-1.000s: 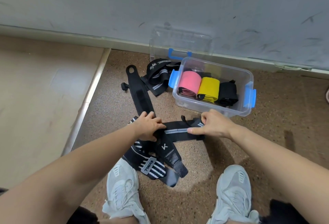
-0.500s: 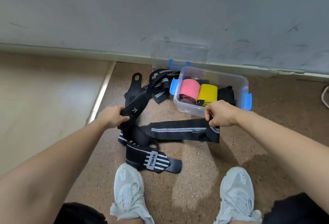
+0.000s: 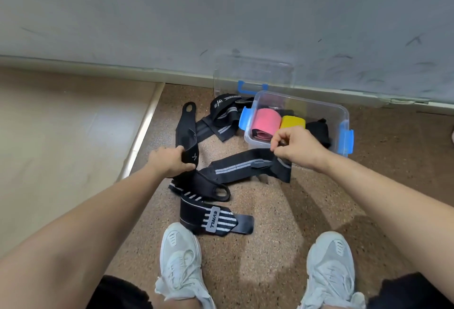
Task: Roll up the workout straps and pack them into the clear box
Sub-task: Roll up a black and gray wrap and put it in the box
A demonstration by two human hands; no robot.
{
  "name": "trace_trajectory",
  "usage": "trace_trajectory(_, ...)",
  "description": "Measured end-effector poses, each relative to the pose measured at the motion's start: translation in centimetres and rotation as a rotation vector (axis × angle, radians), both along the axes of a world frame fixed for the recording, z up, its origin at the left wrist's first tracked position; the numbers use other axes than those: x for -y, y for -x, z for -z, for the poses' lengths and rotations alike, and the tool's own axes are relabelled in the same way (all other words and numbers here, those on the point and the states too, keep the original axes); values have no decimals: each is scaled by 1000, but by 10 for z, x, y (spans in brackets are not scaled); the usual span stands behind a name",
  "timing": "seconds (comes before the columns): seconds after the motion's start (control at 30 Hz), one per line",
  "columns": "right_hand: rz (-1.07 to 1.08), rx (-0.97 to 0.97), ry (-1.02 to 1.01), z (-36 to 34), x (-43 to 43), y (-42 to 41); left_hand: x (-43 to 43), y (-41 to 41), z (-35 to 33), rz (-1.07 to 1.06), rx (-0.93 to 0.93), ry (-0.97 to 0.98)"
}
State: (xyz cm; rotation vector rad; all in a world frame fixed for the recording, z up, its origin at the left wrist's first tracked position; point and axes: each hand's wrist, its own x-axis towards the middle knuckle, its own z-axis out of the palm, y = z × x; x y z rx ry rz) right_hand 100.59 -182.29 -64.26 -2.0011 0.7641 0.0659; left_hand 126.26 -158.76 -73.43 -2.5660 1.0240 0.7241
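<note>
My right hand [image 3: 296, 147] pinches the right end of a black strap with a grey stripe [image 3: 242, 166], lifted just in front of the clear box [image 3: 342, 118]. My left hand [image 3: 168, 161] grips a black padded strap with a loop end [image 3: 187, 128] and holds it off the floor. The box stands open with blue latches and holds a pink roll [image 3: 266, 123], a yellow roll [image 3: 292, 122] and a black roll [image 3: 319, 129]. Another black strap with white stripes [image 3: 212, 217] lies flat near my shoes. More black straps [image 3: 222, 115] lie left of the box.
The clear lid [image 3: 253, 75] with a blue handle leans against the grey wall behind the box. A pale raised floor edge [image 3: 143, 131] runs along the left. My two white shoes [image 3: 180, 257] stand on the speckled brown floor at the bottom.
Both hands left the strap they pressed on the floor. My left hand picked up the padded strap and moved left; my right hand raised the striped strap's end toward the box.
</note>
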Motion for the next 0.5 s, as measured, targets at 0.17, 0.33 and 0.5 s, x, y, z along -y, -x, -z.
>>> trace_trajectory(0.17, -105, -32, 68, 54, -33, -14, -2, 15, 9, -110, 8, -3)
trace_trajectory(0.33, -408, -315, 292, 111, -62, -37, -16, 8, 25, -18, 144, 100)
trace_trajectory(0.5, -346, -115, 273, 147, -76, -85, -31, 4, 45, 197, 315, 341)
